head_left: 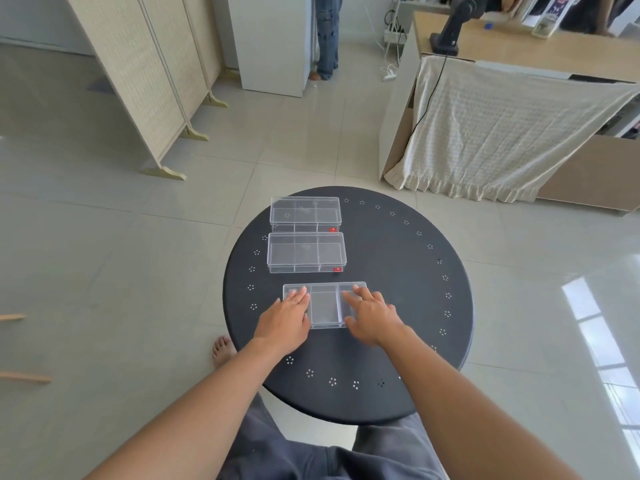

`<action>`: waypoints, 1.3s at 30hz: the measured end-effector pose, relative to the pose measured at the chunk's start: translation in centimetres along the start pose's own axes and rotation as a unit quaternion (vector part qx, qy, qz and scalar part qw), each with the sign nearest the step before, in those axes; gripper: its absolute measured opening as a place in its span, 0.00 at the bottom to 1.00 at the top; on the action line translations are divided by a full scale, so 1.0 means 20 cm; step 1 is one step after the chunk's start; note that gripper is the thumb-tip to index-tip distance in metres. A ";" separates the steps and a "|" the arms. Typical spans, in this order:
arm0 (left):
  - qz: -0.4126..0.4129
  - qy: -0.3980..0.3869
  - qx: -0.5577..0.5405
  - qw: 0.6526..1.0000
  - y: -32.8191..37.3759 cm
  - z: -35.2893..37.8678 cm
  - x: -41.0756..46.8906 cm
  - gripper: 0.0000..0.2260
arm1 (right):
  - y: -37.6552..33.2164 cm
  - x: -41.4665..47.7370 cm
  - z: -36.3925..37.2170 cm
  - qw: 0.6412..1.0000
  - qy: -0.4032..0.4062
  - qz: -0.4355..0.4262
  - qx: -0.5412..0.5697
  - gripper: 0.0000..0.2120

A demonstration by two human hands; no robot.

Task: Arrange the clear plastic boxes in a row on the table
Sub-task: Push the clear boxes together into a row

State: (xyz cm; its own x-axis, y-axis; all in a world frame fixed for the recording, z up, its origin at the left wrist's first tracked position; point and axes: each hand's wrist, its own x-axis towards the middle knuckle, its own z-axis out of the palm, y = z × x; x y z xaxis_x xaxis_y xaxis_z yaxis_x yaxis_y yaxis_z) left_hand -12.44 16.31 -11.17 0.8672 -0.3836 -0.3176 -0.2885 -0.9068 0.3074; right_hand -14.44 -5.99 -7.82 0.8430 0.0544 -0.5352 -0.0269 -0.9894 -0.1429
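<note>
Left hand [289, 315] and right hand [369, 315] press flat, fingers spread, on the nearest clear rectangular plastic box [325, 304].
It sits slightly right of the two boxes beyond on the round black table [398, 289]; uneven pushing could skew it.

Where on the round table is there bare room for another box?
The right half of the table is bare, from the boxes out to the dotted rim. The left is crowded: far box, middle box, and near box under the left hand and right hand.
</note>
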 end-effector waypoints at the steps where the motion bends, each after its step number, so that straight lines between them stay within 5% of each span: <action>1: -0.009 0.002 -0.003 1.000 -0.02 0.00 0.00 0.27 | -0.02 0.01 0.00 1.000 0.000 -0.004 -0.003 0.31; 39: -0.043 -0.041 0.008 0.998 -0.15 -0.04 0.11 0.26 | -0.20 0.20 0.01 1.000 0.011 -0.004 0.007 0.37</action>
State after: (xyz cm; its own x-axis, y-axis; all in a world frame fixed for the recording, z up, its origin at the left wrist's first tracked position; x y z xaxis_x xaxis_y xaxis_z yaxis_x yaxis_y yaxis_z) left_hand -9.34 18.28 -12.18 0.8529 -0.3168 -0.4149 -0.2211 -0.9392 0.2626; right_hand -11.02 -1.79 -9.56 0.8544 0.0585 -0.5163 -0.0281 -0.9870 -0.1583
